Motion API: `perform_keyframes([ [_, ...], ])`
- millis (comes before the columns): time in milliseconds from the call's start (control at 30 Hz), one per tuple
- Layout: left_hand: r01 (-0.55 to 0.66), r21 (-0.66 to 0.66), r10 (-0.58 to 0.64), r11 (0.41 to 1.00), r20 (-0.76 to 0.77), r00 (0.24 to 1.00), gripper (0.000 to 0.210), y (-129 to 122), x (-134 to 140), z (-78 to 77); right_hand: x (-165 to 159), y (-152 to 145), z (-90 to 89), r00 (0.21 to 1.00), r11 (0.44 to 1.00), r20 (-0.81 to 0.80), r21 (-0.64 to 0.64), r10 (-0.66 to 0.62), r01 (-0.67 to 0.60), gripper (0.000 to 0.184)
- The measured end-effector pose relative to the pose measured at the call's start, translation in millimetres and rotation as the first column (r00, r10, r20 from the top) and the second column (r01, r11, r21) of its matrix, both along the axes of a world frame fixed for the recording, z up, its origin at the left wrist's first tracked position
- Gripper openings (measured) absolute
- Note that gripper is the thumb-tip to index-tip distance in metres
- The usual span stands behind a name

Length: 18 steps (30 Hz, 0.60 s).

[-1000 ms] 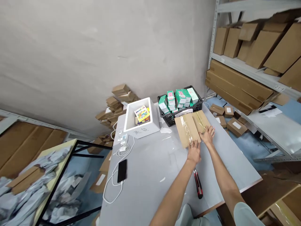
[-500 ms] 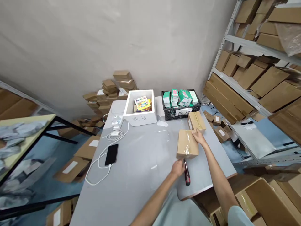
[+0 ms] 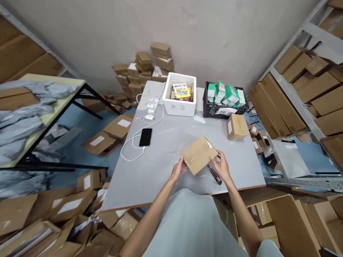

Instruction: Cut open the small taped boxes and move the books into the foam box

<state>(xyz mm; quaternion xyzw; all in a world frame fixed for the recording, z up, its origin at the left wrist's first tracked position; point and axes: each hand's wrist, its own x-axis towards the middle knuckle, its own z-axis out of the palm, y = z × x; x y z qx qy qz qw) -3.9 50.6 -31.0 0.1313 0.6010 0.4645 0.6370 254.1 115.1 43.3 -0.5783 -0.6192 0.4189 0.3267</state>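
Observation:
A taped cardboard box (image 3: 199, 154) is held tilted between my two hands over the front of the table. My left hand (image 3: 178, 169) grips its left edge, fingers curling beneath. On the right edge, my right hand (image 3: 222, 165) pinches it between thumb and fingers. The undersides of the fingers are partly hidden by the box. Just below my right hand, a red and black utility knife (image 3: 214, 175) lies on the grey table (image 3: 160, 178). Another small cardboard box (image 3: 237, 127) with a white label stands farther back on the right.
A white foam box (image 3: 179, 108) with colourful packs and a black crate (image 3: 225, 112) of green boxes stand at the back. A phone (image 3: 145, 137) and white cable lie left. Cartons crowd the floor; a shelf (image 3: 297, 92) rises right, a second table (image 3: 80, 82) left.
My left hand has moved from beside the knife onto the box. My right hand has shifted to its right edge. The box is now turned and tilted, away from the small labelled box.

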Motion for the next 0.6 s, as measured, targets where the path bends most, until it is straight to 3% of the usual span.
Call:
perform_keyframes([
  [167,-0.2,-0.005,0.199,0.98,-0.09,0.976,0.065,-46,-52,6.6,-52,-74,9.5,0.983,0.978,-0.057,-0.108,0.173,-0.178,0.062],
  [300,-0.335,-0.033,0.325,0.942,-0.161,0.932,0.065,-72,-92,3.1,-85,-109,18.7,0.92,0.899,-0.091,-0.192,0.382,-0.393,0.061],
  [500,-0.302,-0.026,0.293,0.953,-0.172,0.94,0.073,-95,-138,-15.2,-114,-112,25.5,0.808,0.775,-0.095,-0.236,0.582,-0.586,0.055],
  [600,-0.284,-0.018,0.277,0.959,-0.159,0.948,0.074,-99,-149,-25.3,-113,-95,12.6,0.826,0.792,-0.101,-0.24,0.555,-0.561,0.054],
])
